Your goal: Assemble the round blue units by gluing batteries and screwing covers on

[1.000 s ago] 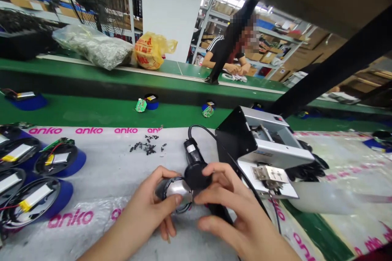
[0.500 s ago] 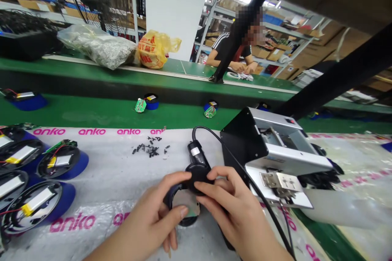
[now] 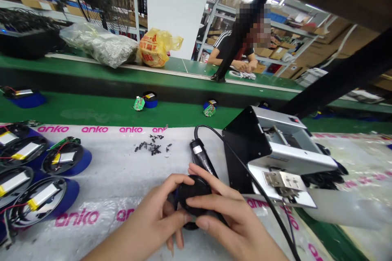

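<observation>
My left hand [image 3: 156, 212] curls around a round dark housing [image 3: 190, 226], of which only the lower edge and a sliver at the side show. A black round cover [image 3: 197, 187] lies over the housing's opening, hiding the inside. The fingers of my right hand [image 3: 234, 216] grip this cover from the right, and my left fingertips touch its upper left edge. Just beyond my hands, a black corded hand tool [image 3: 200, 155], like an electric screwdriver, lies on the covered bench, partly behind my right fingers.
Blue round housings [image 3: 72, 161] with batteries and wires crowd the left. Small black pieces [image 3: 153, 145] are scattered ahead. A silver and black machine [image 3: 284, 147] stands at right, its cable crossing near my right hand. Beyond the green belt [image 3: 101, 108], a person [image 3: 232, 49] sits at another bench.
The black cover has moved down and left over the housing, hiding the silvery-green inside that showed before. My right hand has shifted with it, its fingers now lying across the cover.
</observation>
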`<state>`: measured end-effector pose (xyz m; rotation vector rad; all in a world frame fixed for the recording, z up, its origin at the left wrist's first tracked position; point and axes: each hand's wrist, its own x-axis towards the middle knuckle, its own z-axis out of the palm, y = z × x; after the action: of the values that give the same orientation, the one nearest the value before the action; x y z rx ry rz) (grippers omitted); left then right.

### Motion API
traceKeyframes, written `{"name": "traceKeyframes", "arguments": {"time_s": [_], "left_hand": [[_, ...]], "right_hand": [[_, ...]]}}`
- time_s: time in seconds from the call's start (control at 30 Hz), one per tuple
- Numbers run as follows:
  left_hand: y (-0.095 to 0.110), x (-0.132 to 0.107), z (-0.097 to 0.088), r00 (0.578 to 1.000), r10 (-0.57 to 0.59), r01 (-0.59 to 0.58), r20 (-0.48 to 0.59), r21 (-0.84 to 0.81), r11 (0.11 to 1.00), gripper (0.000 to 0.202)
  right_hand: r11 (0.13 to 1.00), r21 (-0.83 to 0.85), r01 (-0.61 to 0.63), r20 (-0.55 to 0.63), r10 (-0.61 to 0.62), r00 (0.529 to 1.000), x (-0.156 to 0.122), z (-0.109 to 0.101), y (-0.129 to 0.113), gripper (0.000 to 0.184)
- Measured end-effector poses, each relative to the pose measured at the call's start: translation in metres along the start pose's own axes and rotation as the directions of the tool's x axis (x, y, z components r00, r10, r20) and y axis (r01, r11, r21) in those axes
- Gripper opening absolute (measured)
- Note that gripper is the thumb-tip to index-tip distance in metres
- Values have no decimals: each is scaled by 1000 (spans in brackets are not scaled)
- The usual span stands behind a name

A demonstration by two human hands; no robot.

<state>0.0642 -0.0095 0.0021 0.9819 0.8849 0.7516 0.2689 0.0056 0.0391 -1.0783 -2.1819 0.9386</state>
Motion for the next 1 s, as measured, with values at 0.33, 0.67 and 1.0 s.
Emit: {"name": "traceKeyframes", "arguments": {"time_s": [0.33, 0.67, 1.0], "left_hand": [[3, 1, 4, 989, -43, 49, -140, 38, 998, 53], [5, 2, 4, 985, -69, 83, -155, 86, 993, 48], [7, 3, 6, 987, -76, 90, -145, 97, 991, 43]], "right_hand": [[933, -360, 24, -79, -56, 995, -20, -20, -5, 66], [998, 27, 49, -93, -46, 995, -35, -4, 13, 40], [969, -195, 149, -149, -179, 972, -22, 0, 16, 58]]}}
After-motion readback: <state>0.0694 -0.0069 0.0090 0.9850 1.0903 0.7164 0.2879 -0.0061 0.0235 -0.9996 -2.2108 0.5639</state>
